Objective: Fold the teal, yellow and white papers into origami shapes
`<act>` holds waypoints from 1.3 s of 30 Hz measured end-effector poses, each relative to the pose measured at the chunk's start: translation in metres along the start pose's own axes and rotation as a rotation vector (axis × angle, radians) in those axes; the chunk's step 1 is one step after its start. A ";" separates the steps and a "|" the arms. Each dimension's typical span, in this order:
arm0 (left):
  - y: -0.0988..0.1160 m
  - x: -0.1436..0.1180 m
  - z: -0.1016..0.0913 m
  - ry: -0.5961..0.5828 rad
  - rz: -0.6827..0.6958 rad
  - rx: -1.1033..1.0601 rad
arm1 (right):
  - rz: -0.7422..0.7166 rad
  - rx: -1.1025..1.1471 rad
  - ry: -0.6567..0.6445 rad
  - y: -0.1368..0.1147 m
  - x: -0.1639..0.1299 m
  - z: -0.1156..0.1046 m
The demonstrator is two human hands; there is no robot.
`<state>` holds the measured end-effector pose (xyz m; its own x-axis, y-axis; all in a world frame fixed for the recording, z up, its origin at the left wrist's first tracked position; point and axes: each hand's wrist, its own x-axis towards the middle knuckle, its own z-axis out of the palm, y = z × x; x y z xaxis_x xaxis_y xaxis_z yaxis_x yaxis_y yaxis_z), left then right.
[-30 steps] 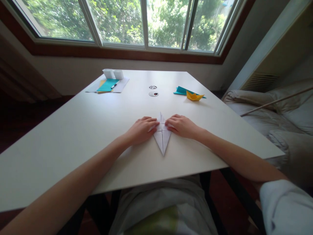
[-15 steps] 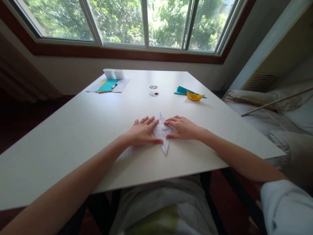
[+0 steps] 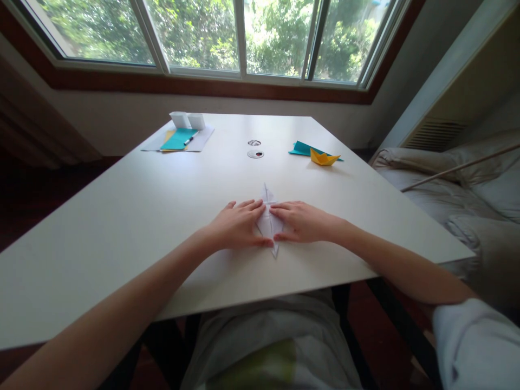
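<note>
Head view: left hand (image 3: 238,227) and right hand (image 3: 303,222) lay flat, fingers spread, pressing white folded paper (image 3: 268,219) on bench (image 3: 122,216); neither grip closed on it; further off yellow paper boat (image 3: 323,158), teal sheet (image 3: 179,139).

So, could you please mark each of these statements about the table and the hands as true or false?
1. Both hands press flat on a white folded paper. True: the left hand and right hand lie on its two sides.
2. The yellow paper boat sits between the hands. False: it stands far off on the right part of the table, beside a teal paper.
3. A pen lies on the sheets at the far left. True.
4. The right hand holds the pen. False: it rests on the white folded paper.
</note>
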<state>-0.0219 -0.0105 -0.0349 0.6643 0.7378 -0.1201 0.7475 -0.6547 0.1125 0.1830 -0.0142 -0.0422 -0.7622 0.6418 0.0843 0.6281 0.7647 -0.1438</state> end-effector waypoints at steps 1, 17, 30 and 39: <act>0.001 -0.001 -0.001 -0.023 -0.009 -0.005 | -0.001 0.002 -0.006 -0.001 -0.001 0.000; -0.003 -0.001 0.002 -0.115 -0.014 -0.048 | 0.069 0.096 -0.160 -0.002 -0.007 -0.003; -0.038 0.006 0.003 0.145 0.262 -0.135 | -0.032 0.247 -0.051 0.045 -0.007 -0.010; -0.034 0.009 0.005 0.205 0.303 -0.132 | -0.063 0.226 0.008 0.049 -0.003 -0.003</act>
<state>-0.0416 0.0173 -0.0451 0.8305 0.5401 0.1358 0.5014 -0.8313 0.2399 0.2166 0.0210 -0.0469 -0.7968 0.5946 0.1079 0.5276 0.7715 -0.3556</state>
